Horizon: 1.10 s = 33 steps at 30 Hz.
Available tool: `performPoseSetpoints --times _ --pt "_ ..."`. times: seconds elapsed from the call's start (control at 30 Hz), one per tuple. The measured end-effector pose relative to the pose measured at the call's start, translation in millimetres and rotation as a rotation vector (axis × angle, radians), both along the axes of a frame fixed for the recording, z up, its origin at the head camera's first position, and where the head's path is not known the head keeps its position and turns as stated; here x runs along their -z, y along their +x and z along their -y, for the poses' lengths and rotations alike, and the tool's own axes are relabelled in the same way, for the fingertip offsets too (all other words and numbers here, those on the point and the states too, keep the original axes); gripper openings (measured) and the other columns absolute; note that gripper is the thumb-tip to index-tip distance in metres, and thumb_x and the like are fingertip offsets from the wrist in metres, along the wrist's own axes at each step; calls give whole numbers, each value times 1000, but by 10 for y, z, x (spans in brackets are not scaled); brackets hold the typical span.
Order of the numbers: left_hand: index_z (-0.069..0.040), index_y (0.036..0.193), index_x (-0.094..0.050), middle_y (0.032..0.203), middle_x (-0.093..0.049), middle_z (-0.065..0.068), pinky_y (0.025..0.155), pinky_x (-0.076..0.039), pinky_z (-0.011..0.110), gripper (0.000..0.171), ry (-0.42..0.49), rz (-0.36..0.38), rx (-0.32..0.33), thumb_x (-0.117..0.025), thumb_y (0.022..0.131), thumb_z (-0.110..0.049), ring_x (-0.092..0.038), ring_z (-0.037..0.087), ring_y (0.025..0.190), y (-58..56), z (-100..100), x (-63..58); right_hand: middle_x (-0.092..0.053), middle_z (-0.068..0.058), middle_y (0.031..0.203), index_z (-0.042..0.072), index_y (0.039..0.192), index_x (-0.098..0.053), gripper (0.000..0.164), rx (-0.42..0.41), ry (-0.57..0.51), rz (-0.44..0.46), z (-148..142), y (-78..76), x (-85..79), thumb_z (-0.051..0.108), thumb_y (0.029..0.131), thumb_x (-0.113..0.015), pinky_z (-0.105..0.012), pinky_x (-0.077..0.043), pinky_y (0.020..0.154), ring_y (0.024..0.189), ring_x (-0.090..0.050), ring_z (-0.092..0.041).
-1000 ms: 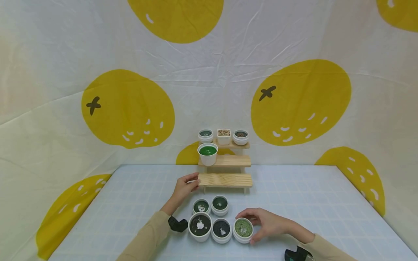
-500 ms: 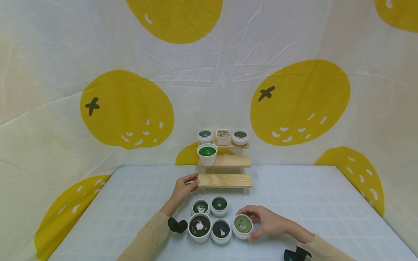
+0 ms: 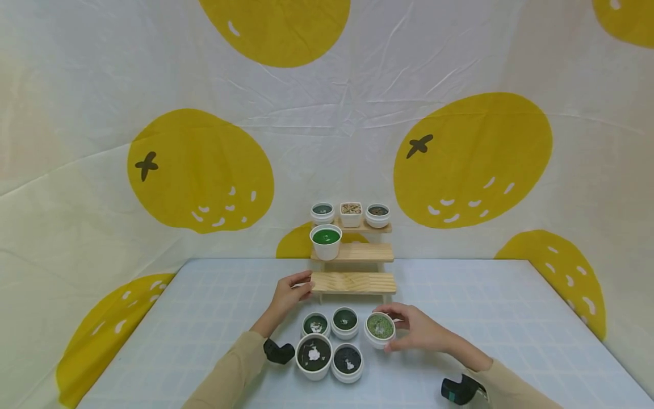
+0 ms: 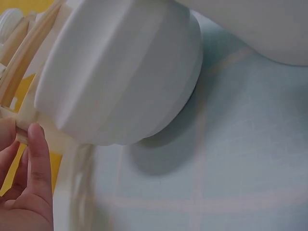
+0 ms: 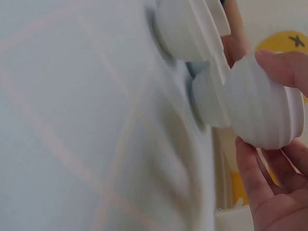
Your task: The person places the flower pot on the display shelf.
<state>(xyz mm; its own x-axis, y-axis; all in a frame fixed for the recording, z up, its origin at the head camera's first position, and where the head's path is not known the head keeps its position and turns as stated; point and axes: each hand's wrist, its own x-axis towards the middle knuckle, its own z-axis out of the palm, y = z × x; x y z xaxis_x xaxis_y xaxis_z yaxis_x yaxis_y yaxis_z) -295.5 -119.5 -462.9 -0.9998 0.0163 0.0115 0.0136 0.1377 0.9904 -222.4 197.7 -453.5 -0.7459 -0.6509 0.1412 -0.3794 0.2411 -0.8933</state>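
While a large white pot (image 3: 314, 357) and a smaller white pot (image 3: 347, 363) stood side by side nearest the person on the pale checked cloth (image 3: 230, 318), each dark on top with a whitish patch, a second pair of pots (image 3: 345, 322) with dark green tops stood just behind them. Right of that pair, the right hand (image 3: 421, 330) held a white pot with a speckled green top (image 3: 380, 330), thumb on one side and fingers on the other, its base off the cloth (the right wrist view showed this best). Farther off, the left hand (image 3: 287, 292) pinched the left end of the lowest wooden step (image 3: 353, 282) between thumb and fingers. Behind that rose the middle step (image 3: 365, 253), with a white cup of bright green (image 3: 326, 241) at its left end. The top step (image 3: 364, 228) bore three small containers in a row: a round greenish-topped one (image 3: 322, 213), a square one of tan bits (image 3: 351, 215) and a round brownish-topped one (image 3: 377, 216). Beyond hung a whitish backdrop (image 3: 332, 142) printed with big yellow fruits (image 3: 470, 165).
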Motion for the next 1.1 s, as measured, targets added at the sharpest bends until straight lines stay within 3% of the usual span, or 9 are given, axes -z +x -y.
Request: performPoseSetpoints --times 0.13,0.17,0.37,0.57,0.93,1.1 --pt "6 123 -61 115 -63 25 68 -60 25 36 -18 -3 4 -65 88 -1 -63 8 71 -4 2 -23 -59 -15 122 -1 130 -52 66 56 25 -15 18 -49 -58 17 74 -82 -18 -51 94 106 -56 -1" --pt "7 123 -61 115 -63 27 69 -60 25 36 -20 -3 10 -64 88 0 -63 8 71 27 -4 -74 -59 -14 122 0 130 -52 65 69 30 -14 21 -57 -80 18 75 -82 -17 -51 93 106 -56 -1" --pt "7 122 -61 113 -64 25 68 -61 27 36 -54 -1 17 -65 87 0 -62 9 72 19 1 -115 -59 -15 123 -2 131 -52 65 122 72 -9 46 -110 -192 19 76 -80 -27 -53 96 107 -56 -8" --pt "7 120 -62 109 -66 24 68 -61 29 36 -100 -14 22 -67 86 -1 -62 12 72 12 14 -112 -59 -15 124 -2 131 -51 65 163 89 -11 65 -144 -282 17 77 -80 -33 -53 96 109 -57 -18" --pt "5 122 -63 109 -67 22 68 -61 28 36 -175 -6 42 -67 87 -3 -63 13 72 -16 26 -141 -60 -15 123 -2 131 -51 67 293 123 -18 127 -275 -482 21 76 -81 -41 -53 96 104 -57 -22" --pt "5 121 -63 109 -67 22 69 -61 28 36 -171 -2 41 -67 86 -3 -63 13 73 -15 17 -144 -61 -13 119 -1 129 -53 65 342 133 -16 180 -370 -549 21 75 -82 -34 -55 91 102 -58 -22"
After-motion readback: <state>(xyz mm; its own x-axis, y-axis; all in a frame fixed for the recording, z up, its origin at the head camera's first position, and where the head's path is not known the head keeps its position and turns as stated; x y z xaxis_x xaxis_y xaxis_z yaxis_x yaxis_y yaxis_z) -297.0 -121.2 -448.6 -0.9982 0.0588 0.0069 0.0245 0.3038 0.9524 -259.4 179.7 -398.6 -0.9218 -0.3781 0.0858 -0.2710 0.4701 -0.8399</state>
